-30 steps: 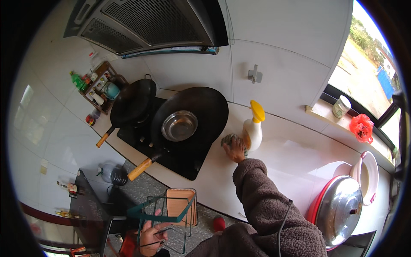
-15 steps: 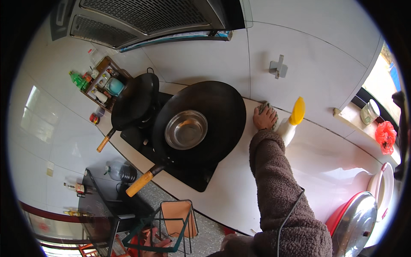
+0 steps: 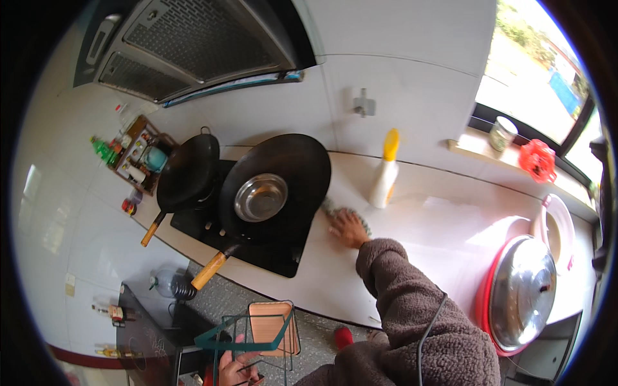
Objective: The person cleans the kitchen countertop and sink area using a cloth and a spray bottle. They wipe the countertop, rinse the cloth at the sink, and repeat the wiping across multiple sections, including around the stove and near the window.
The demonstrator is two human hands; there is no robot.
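Sliding from the bottle [image 3: 384, 174] toward the wok [image 3: 275, 186], my right hand [image 3: 347, 227] presses a cloth [image 3: 331, 208] flat on the worktop [image 3: 444, 225]; left hand [image 3: 233, 367] grips a rack [image 3: 248, 334].

Right hand [image 3: 348, 227]: palm down, fingers spread, arm in fuzzy brown sleeve stretched forward.
Left hand [image 3: 233, 367]: low at lower edge, fingers curled.

Wok [image 3: 283, 180] and bottle [image 3: 384, 174] flank open counter [image 3: 444, 225].

The right hand [image 3: 348, 228] presses a green cloth [image 3: 335, 209] on the white counter [image 3: 438, 225] beside the big wok [image 3: 277, 186].
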